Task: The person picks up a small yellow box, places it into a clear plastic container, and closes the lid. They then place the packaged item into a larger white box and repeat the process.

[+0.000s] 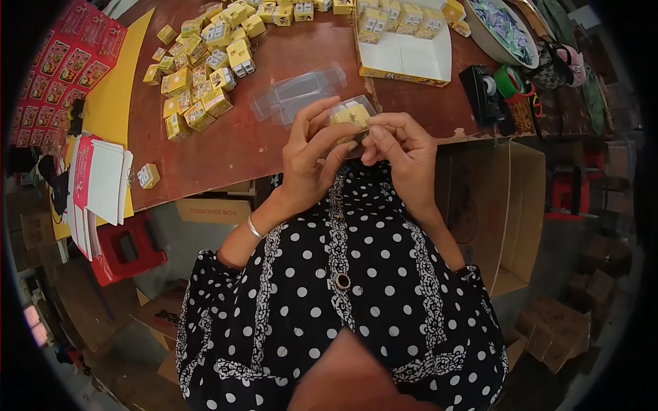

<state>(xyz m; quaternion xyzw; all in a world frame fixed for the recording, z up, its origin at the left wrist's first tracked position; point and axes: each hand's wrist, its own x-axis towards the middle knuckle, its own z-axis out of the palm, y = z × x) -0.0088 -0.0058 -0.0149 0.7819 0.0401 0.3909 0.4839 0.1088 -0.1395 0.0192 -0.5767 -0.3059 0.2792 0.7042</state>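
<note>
Over the table's front edge, a clear plastic box [351, 114] with a yellow piece inside is held between my two hands. My left hand [312, 154] grips its left side, with the thumb and fingers closed around it. At the right side, the thumb and forefinger of my right hand [406, 151] pinch together on the box's edge; exactly what part they hold is partly hidden. Just behind the hands, a flattened clear plastic box [301, 94] lies on the table. A pile of small yellow printed boxes [205, 75] sits to the left of it.
On the red-brown table [240, 147] stands a white tray [428, 58] with yellow boxes in it. Farther right are a bowl of small packets [504, 31] and a tape dispenser [483, 92]. White cards [106, 181] and red printed sheets [75, 55] lie left.
</note>
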